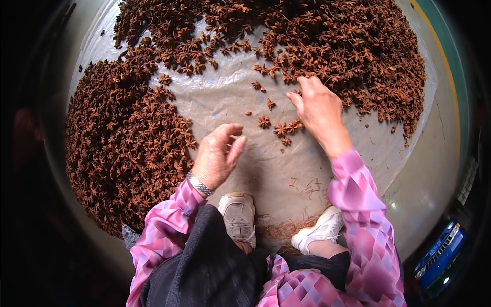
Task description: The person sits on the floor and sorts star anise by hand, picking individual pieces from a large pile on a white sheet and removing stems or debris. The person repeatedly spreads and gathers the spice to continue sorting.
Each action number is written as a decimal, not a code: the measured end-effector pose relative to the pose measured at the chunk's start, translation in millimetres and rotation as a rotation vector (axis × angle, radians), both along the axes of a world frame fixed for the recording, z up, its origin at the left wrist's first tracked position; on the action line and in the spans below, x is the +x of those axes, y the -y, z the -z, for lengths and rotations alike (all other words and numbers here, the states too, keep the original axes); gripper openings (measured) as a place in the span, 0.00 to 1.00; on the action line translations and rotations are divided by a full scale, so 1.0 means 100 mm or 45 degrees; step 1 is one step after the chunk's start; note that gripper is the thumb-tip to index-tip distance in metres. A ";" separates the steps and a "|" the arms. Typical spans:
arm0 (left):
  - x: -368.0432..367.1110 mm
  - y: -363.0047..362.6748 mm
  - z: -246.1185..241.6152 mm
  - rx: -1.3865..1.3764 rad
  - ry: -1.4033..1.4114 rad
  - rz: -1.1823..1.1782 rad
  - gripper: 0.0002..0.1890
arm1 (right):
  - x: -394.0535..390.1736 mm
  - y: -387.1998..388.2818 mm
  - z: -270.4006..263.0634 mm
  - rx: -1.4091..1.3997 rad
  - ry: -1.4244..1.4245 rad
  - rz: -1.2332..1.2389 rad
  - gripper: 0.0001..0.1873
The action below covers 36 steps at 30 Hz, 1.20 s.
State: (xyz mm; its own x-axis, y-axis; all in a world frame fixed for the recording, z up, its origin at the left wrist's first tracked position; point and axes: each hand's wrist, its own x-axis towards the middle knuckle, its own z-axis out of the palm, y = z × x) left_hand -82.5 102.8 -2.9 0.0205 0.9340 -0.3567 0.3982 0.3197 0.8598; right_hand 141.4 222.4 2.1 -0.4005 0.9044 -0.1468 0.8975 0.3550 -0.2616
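Dried star anise lies before me in a left heap (pixel 126 146) and a larger right heap (pixel 345 50). My left hand (pixel 219 153) hangs above the plastic sheet beside the left heap. Its fingers are bent and its thumb stands apart, with nothing visible between them. My right hand (pixel 318 103) is at the lower edge of the right heap, thumb and fingers spread. Its fingertips reach the nearest pods, and what lies under the palm is hidden. Several loose star anise pods (pixel 264 122) are scattered on the sheet between my hands.
A pale plastic sheet (pixel 226 99) covers the floor under the heaps. Thin brown stems (pixel 282 230) lie between my white shoes (pixel 238 215). A yellow line and a green strip (pixel 447 42) curve along the right. The front of a blue vehicle (pixel 439 255) shows at lower right.
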 end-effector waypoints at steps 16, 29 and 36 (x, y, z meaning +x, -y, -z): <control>-0.07 -0.15 0.04 -0.335 1.095 -0.559 0.12 | 0.07 0.01 0.08 -0.111 -0.142 0.319 0.14; -0.01 -0.09 -0.11 -0.242 1.041 -0.628 0.12 | 0.25 0.42 0.12 -0.613 -0.857 0.431 0.11; -0.14 -0.21 0.03 -0.052 0.816 -0.590 0.10 | 0.28 0.54 -0.25 -1.071 -1.159 0.496 0.10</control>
State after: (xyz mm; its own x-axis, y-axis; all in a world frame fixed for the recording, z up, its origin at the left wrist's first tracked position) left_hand -96.5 123.3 -5.8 -0.1541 0.8842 -0.4410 -0.3523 0.3679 0.8606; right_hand 169.3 168.3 27.1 -0.3894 0.7471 -0.5386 0.2871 -0.4572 -0.8417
